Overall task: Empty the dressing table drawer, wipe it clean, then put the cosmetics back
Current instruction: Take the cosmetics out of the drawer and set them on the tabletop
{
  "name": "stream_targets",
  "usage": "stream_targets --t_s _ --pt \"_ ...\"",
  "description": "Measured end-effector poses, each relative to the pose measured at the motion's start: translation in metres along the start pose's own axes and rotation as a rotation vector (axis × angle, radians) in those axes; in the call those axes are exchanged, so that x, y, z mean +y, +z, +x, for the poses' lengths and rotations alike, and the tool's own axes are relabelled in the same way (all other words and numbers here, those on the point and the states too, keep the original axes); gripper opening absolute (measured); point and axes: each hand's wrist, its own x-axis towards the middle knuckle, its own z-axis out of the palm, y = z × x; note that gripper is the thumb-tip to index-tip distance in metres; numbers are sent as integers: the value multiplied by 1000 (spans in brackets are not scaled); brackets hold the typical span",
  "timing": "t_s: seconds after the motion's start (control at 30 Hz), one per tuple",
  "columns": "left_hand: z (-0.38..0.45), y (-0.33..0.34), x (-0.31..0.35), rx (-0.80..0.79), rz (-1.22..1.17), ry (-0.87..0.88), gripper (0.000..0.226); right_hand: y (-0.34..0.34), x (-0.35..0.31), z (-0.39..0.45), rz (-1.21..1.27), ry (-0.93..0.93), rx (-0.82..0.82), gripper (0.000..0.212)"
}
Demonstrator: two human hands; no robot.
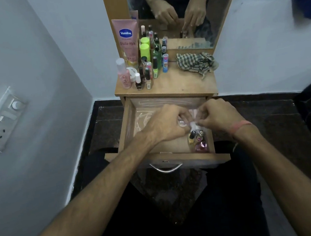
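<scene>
Open drawer (128, 124) at frame centre, long axis toward viewer, left hand (167, 124) fingers curled on a small jar (182, 123), right hand (220, 114) fingers pinching something small and unclear, bottles (198, 140) upright in drawer's lower right, cloth (196, 63) on table (178, 84).

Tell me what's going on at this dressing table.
A person reaches both hands into the open wooden drawer. The left hand and right hand curl around small pale items there. A few little perfume bottles remain in its front right corner. Most cosmetics, including the pink Vaseline tube, stand on the tabletop beside a crumpled checked cloth.
</scene>
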Motion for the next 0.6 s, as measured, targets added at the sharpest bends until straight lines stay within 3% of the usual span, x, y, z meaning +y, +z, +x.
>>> stream_targets --t_s 0.2,0.4,0.6 --pt "-10 38 7 21 95 -43 38 13 13 -30 -46 47 -87 12" --pt "-9 52 11 61 170 -101 13 27 4 -34 -90 61 -65 20" --pt "-13 54 11 104 201 -117 10 27 -6 -27 -129 89 -77 18"
